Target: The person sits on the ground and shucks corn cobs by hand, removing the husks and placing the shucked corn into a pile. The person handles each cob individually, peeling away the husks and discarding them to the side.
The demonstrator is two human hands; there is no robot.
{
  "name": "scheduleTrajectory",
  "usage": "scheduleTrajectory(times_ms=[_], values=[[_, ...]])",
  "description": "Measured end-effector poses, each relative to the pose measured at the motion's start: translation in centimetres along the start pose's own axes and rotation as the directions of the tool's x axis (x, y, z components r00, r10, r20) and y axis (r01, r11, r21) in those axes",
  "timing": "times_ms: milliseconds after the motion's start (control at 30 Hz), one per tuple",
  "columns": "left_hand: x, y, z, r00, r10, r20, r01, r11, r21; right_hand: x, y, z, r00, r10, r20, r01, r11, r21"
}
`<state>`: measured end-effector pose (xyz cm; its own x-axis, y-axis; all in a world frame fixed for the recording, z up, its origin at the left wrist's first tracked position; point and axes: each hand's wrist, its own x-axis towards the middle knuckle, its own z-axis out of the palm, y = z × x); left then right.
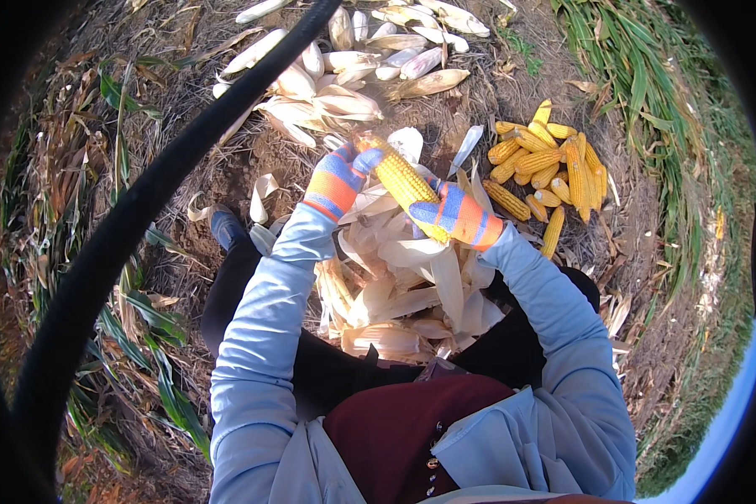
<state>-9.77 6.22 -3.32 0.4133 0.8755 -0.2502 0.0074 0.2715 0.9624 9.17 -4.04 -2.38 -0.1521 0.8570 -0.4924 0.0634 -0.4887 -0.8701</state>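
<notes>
A bare yellow ear of corn (403, 179) is held between my hands, slanting over a heap of pale husks (409, 283) on the ground before me. My left hand (343, 173), in a blue and orange knit glove, grips its upper tip end. Around the lower end closes my right hand (457, 211), gloved alike, with its thumb across the kernels. A pile of husked yellow ears (538, 157) lies to the right of my right hand. Beyond my left hand, several ears still in pale husks (353, 82) are spread over the soil.
Green corn leaves (636, 69) border the ground at the upper right, and green and dry stalks (126, 302) lie at the left. A dark cable or strap (164, 164) crosses the view diagonally. My shoe (227, 227) rests left of the husks, with loose husk strips near it.
</notes>
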Motion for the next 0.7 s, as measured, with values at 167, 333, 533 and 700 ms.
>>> scheduleTrajectory(times_ms=[167,333,533,700], values=[[0.2,0.5,-1.2,0.994,-0.096,0.047,0.105,0.966,-0.238,-1.0,-2.3,-1.0,0.987,-0.060,0.151,0.027,0.977,0.211],[0.6,2.6,-4.7,0.965,-0.139,-0.221,0.001,0.848,-0.530,-1.2,-4.0,-2.3,0.996,-0.055,0.073,0.036,0.970,0.239],[-1.5,0.4,1.6,0.960,0.166,0.226,-0.123,0.974,-0.192,-0.8,-4.4,-2.3,0.987,-0.137,-0.083,0.157,0.933,0.323],[-3.2,-0.6,5.8,0.874,0.222,0.431,-0.192,0.975,-0.114,-0.5,-4.8,-0.1,0.949,-0.276,-0.151,0.313,0.777,0.546]])
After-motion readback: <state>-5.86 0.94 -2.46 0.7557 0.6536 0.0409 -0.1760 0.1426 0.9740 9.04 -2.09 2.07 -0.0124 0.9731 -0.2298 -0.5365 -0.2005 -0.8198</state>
